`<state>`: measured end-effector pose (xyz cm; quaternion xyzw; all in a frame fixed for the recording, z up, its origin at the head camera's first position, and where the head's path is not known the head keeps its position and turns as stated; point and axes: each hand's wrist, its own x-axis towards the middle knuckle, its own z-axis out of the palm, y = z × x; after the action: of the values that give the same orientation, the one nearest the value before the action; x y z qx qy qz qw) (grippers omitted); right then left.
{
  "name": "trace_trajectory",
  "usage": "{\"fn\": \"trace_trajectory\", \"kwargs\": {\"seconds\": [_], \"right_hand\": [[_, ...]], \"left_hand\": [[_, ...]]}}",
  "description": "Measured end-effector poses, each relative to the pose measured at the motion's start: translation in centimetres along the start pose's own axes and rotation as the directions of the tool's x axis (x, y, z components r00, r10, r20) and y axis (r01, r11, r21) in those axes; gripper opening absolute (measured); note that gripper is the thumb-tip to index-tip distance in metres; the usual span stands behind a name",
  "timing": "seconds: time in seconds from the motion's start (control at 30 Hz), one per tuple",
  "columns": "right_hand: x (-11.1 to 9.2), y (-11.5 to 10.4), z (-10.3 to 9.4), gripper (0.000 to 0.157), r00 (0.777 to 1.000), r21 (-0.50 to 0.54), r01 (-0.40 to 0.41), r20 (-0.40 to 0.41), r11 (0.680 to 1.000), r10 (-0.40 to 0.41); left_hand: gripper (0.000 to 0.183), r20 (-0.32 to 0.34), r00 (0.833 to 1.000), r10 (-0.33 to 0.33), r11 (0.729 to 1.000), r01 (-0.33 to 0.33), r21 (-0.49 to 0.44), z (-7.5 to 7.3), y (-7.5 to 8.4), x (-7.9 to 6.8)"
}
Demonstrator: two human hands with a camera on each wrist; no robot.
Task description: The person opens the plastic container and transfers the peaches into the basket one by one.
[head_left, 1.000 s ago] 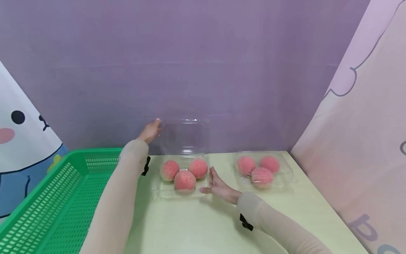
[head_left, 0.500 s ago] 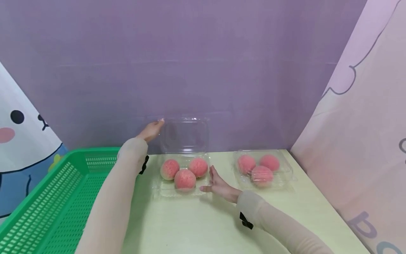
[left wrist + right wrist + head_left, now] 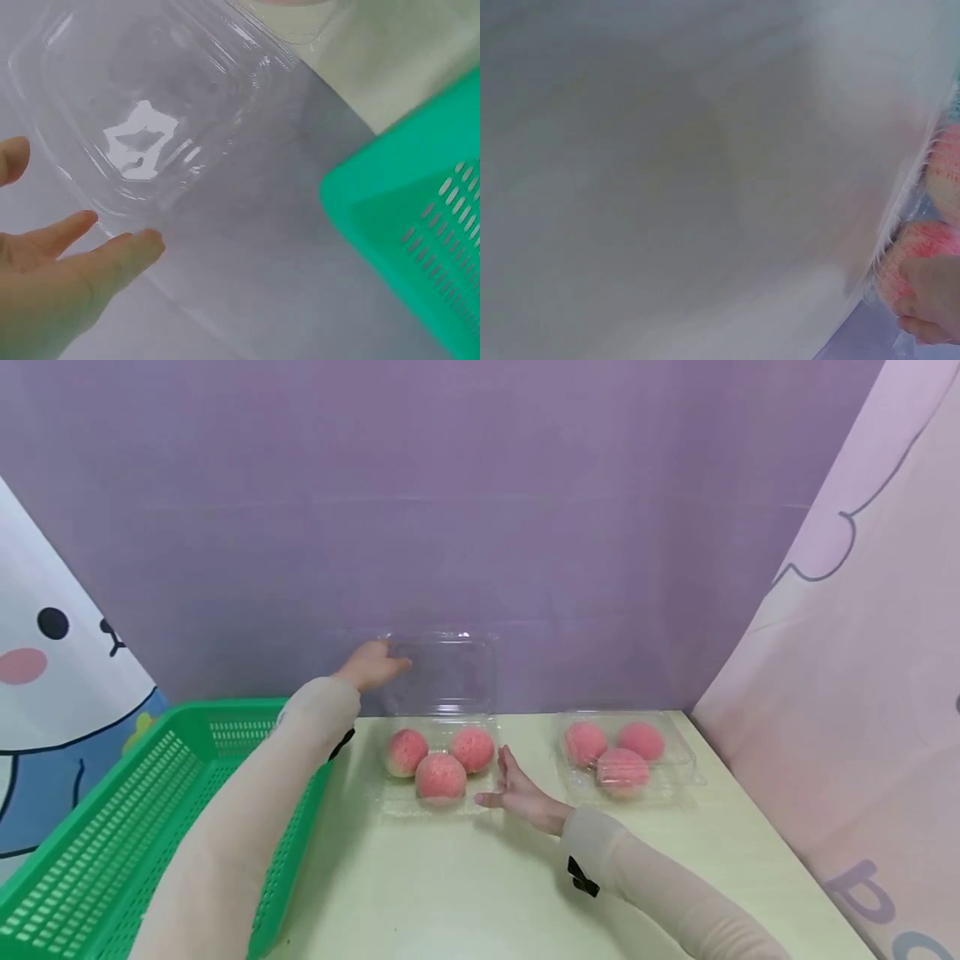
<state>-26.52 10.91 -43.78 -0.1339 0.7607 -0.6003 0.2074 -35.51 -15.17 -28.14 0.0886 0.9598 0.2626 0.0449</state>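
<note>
A clear plastic clamshell box (image 3: 397,808) holds three pink peaches (image 3: 441,778) on the table, its lid (image 3: 450,681) raised upright against the purple backdrop. My left hand (image 3: 375,667) is at the lid's upper left corner. In the left wrist view that hand's fingers (image 3: 112,266) are extended near the edge of the lid (image 3: 180,75); whether they touch it I cannot tell. My right hand (image 3: 525,795) is beside the box's right side, fingers and thumb spread. In the right wrist view only part of the hand (image 3: 934,289) shows, in front of a peach (image 3: 911,251).
A second clear box (image 3: 671,768) with three peaches stands at the right, its lid down. A green perforated basket (image 3: 288,868) is at the left, under my left arm. The pale table (image 3: 420,893) ends at a purple cloth backdrop (image 3: 480,510).
My left hand has shifted slightly right along the lid's upper left corner, its thumb now in front of the lid. The right hand stays beside the box. The head view has shifted slightly.
</note>
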Motion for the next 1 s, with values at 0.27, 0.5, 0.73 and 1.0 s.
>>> {"fn": "trace_trajectory", "kwargs": {"seconds": [0.27,0.5,0.73,1.0], "right_hand": [[-0.2,-0.2,-0.1,0.105,1.0,0.0,-0.017,-0.013,1.0,0.017],[-0.1,-0.2,0.0,0.104,1.0,-0.001,-0.021,-0.019,1.0,0.021],[-0.1,0.1,0.1,0.107,1.0,0.016,-0.017,-0.014,1.0,0.017],[-0.1,0.1,0.4,0.105,1.0,0.024,-0.014,-0.013,1.0,0.014]], "left_hand": [[0.056,0.107,0.99,0.088,0.975,-0.107,0.195,1.0,1.3,-1.7],[0.049,0.259,0.957,0.134,0.947,-0.201,0.252,3.0,0.2,-2.2],[0.045,0.361,0.929,0.081,0.938,-0.193,0.288,5.6,-0.9,-2.2],[0.057,0.35,0.935,0.052,0.935,-0.168,0.311,7.2,-1.4,-2.0]]}}
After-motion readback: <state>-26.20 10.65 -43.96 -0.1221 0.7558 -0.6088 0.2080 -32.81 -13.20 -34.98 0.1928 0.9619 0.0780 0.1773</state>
